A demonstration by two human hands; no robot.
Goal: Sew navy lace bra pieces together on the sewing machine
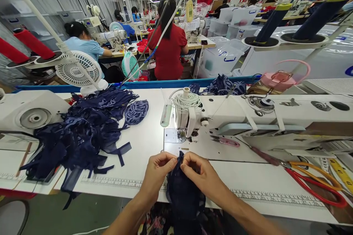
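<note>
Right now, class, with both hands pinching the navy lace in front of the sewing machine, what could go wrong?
1. The left hand and right hand hold the navy lace piece close to the needle area; fingers might get caught.
2. The scissors lie near the table edge and could be knocked off.

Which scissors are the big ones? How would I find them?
Start at the white sewing machine and go to the right end of the table, near the yellow tape measure. The big scissors lie flat there, with one red handle loop and one orange. The pink snips under the machine's arm are much smaller and have no loops.
</note>
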